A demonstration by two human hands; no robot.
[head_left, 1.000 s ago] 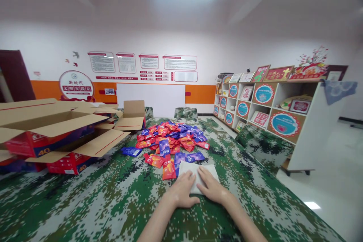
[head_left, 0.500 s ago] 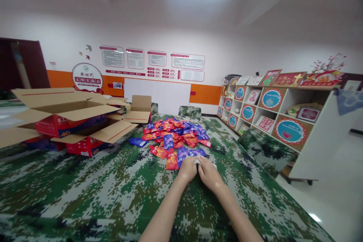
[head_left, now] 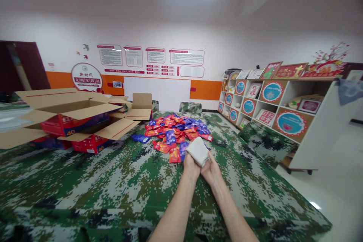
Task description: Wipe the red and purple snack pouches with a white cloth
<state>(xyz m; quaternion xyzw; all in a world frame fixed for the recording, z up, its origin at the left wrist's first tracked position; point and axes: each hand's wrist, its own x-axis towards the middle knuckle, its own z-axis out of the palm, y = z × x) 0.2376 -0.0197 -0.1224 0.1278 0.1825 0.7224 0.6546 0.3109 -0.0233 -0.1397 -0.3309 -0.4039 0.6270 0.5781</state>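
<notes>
A light grey folded cloth [head_left: 197, 150] is held up between both hands over the table. My left hand [head_left: 191, 167] grips its lower left side, fingers closed and partly hidden beneath it. On the other side my right hand [head_left: 211, 168] closes around the lower right edge. Just beyond the cloth lies a heap of small red and purple packets [head_left: 181, 126]. A red packet [head_left: 175, 154] and a purple packet [head_left: 183, 150] lie nearest to my left hand, the purple one partly covered by the cloth.
Open red and blue cardboard boxes [head_left: 75, 124] with spread flaps stand at the left. Another open box [head_left: 140, 109] is farther back. A camouflage cloth [head_left: 127, 189] covers the table. White shelves [head_left: 283, 109] line the right side, with a camouflage-covered chair [head_left: 263, 145] before them.
The grey cloth, mostly hidden in both hands before, now shows as a folded pad. My hands have turned palms upward beneath it, and the view has tilted slightly.
</notes>
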